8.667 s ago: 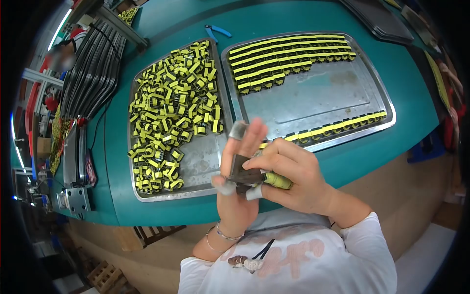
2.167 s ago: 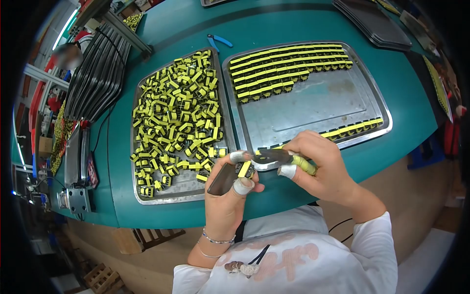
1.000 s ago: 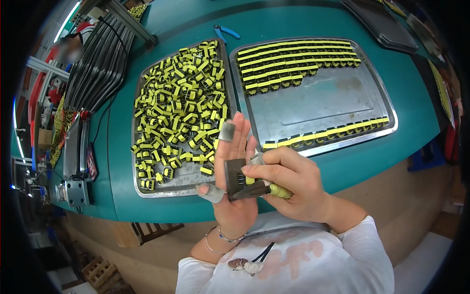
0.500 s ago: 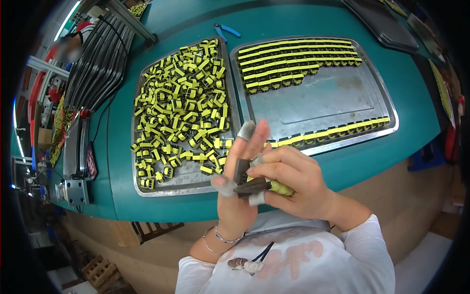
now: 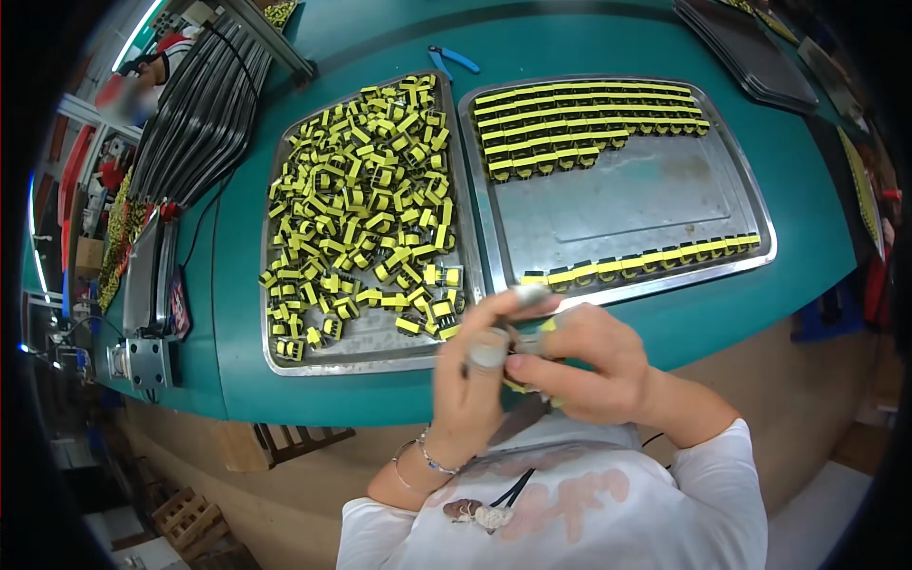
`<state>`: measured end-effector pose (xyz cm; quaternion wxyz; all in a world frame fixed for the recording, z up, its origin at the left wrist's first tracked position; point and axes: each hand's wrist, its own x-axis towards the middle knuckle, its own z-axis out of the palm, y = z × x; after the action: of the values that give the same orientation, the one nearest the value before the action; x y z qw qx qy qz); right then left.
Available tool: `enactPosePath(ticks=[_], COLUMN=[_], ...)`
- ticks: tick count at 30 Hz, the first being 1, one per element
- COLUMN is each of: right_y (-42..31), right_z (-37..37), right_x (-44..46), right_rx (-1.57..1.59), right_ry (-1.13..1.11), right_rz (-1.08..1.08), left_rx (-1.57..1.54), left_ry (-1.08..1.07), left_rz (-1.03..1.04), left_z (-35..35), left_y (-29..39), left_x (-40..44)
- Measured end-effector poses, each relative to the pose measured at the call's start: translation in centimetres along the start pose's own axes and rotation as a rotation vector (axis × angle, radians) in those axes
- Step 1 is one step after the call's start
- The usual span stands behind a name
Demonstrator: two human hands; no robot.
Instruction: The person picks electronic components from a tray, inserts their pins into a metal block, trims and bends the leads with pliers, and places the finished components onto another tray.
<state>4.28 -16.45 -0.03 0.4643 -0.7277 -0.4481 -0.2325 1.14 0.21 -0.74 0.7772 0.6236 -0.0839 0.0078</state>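
My left hand (image 5: 475,370) is closed, its fingers curled in toward my right hand, with pale covers on several fingertips. What sits in its fingers is hidden and blurred. My right hand (image 5: 598,366) is closed against it, and a dark tapered hand tool (image 5: 521,418) points down and left from beneath its palm. Yellow bits show between the hands, too blurred to name. Beyond my left hand lies a metal tray (image 5: 380,361) with a heap of loose yellow-and-black transformers (image 5: 370,190). Similar transformers stand in rows (image 5: 579,119) in the right metal tray (image 5: 617,204).
Blue-handled cutters (image 5: 459,60) lie on the green table (image 5: 380,43) behind the trays. Dark trays are stacked at the left (image 5: 195,123) and far right (image 5: 746,57). A metal block device (image 5: 147,364) stands at the left edge. Another person (image 5: 142,81) is at the far left.
My left fingers have curled in from being stretched upward. The tool's dark end has swung from pointing left to pointing down and left, below the hands.
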Motion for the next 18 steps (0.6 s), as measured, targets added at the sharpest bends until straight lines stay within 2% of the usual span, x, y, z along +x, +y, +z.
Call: enactPosePath(ticks=[1,4,5,6,8,9,11,16,18], right_y=[-0.2,0.4,0.5,1.2,3.1,4.0,6.2,11.2,12.6], right_z=[-0.5,-2.3,-3.4,-4.2,-5.8,-6.5,-7.5,-8.2,-8.1], right_x=[0.1,0.6,0.9,1.2,1.9,2.1,2.4,3.0,2.9], right_rx=[0.006,-0.111,-0.171,-0.185,-0.218,-0.247,-0.299,-0.497,-0.519], right_ry=[-0.002,0.095,0.070,0.072,0.076,0.059,0.026,-0.040,-0.069], right_rz=[0.031,0.123,0.210,0.242,0.306,0.369,0.491,0.533,0.547], left_rx=[0.049,0.561,0.835,1.098,1.300,1.346,1.364,1.297,1.237], left_ry=[0.041,0.374,0.405,0.398,0.343,0.288,0.243,0.242,0.220], left_rz=[0.056,0.022,0.078,0.042,0.069,-0.011,-0.008,-0.055,0.001], left_z=[-0.5,-2.2,-3.4,-4.3,-6.0,-6.0,-5.5,-5.6,-6.4], left_y=[0.0,3.0,3.2,4.0,3.8,4.3,3.9,2.9,2.5], left_x=[0.1,0.1,-0.1,-0.4,-1.1,-1.2,-1.0,-0.7,-0.8])
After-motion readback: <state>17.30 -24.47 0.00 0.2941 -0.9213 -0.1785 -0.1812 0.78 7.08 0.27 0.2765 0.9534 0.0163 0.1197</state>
